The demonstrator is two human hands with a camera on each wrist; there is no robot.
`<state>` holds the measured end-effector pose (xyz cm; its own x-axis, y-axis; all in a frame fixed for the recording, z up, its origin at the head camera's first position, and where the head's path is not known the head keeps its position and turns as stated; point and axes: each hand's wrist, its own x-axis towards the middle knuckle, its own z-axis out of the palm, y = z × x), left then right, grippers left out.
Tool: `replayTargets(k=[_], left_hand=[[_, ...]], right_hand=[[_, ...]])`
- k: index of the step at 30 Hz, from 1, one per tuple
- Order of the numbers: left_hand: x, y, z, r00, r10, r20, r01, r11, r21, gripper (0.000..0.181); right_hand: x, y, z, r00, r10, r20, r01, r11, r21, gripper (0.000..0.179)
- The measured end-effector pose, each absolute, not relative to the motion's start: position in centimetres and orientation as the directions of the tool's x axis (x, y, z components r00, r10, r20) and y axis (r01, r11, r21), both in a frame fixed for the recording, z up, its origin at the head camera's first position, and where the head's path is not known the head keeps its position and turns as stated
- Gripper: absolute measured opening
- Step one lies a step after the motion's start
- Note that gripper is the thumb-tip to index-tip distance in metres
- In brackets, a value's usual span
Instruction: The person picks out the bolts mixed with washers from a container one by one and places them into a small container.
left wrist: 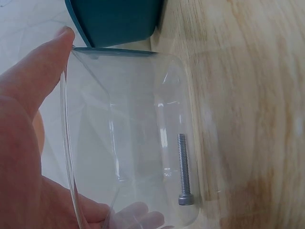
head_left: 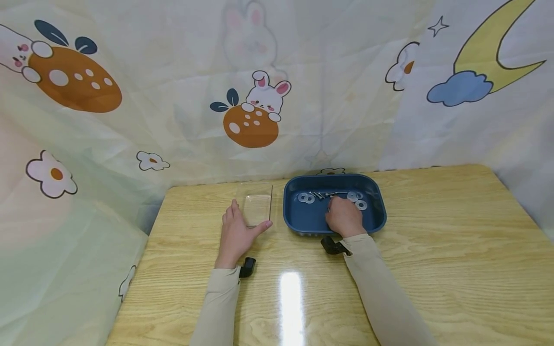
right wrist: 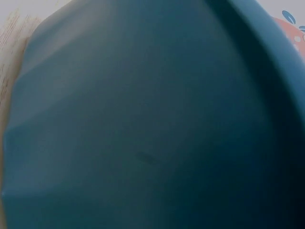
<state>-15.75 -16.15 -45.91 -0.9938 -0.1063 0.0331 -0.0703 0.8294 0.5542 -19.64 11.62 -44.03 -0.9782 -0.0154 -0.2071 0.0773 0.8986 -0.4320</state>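
My left hand (head_left: 237, 235) holds a clear plastic box (left wrist: 138, 109), thumb at its near right corner and fingers along the left side. Inside the box a socket-head bolt (left wrist: 184, 171) lies against the bottom, as the left wrist view shows. My right hand (head_left: 345, 217) reaches down into a dark blue tray (head_left: 291, 218) with its fingers bent toward the floor of it. Its fingertips are hidden, so whatever they pinch cannot be seen. Beside them lie several bolts (head_left: 319, 195) and flat washers (head_left: 361, 205). The tray's outer wall (right wrist: 143, 109) fills the right wrist view.
Both containers stand near the back edge of a wood-grain table (head_left: 454, 250). A patterned cloth (head_left: 186, 86) hangs behind it and along the left. Each wrist carries a small black camera (head_left: 247, 267). More washers (head_left: 304, 197) lie at the tray's left.
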Motion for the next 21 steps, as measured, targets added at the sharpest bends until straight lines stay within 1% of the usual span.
replayTargets(k=[3, 7, 9, 16, 21], left_hand=[[-15.68, -16.21, -45.98, -0.993, -0.109, 0.035, -0.071, 0.829, 0.555, 0.124], [-15.51, -16.27, -46.04, -0.993, -0.111, 0.026, -0.078, 0.83, 0.553, 0.125], [-15.49, -16.29, -46.04, -0.994, -0.109, 0.027, -0.076, 0.832, 0.549, 0.126], [-15.82, -16.1, -45.9, -0.994, -0.107, 0.036, -0.07, 0.835, 0.545, 0.128], [-15.83, -16.17, -45.89, -0.993, -0.112, 0.026, -0.08, 0.838, 0.54, 0.127]], right_hand=[[-19.65, 11.46, -44.1, -0.98, -0.017, -0.2, 0.074, 0.896, -0.438, 0.011], [-19.48, 11.37, -44.06, -0.981, -0.024, -0.193, 0.066, 0.892, -0.447, 0.011], [-19.41, 11.42, -43.97, -0.982, -0.03, -0.187, 0.059, 0.889, -0.453, 0.016], [-19.36, 11.54, -43.83, -0.995, -0.017, -0.098, 0.032, 0.879, -0.476, 0.025], [-19.26, 11.46, -43.82, -0.999, -0.02, -0.044, 0.006, 0.858, -0.514, 0.025]])
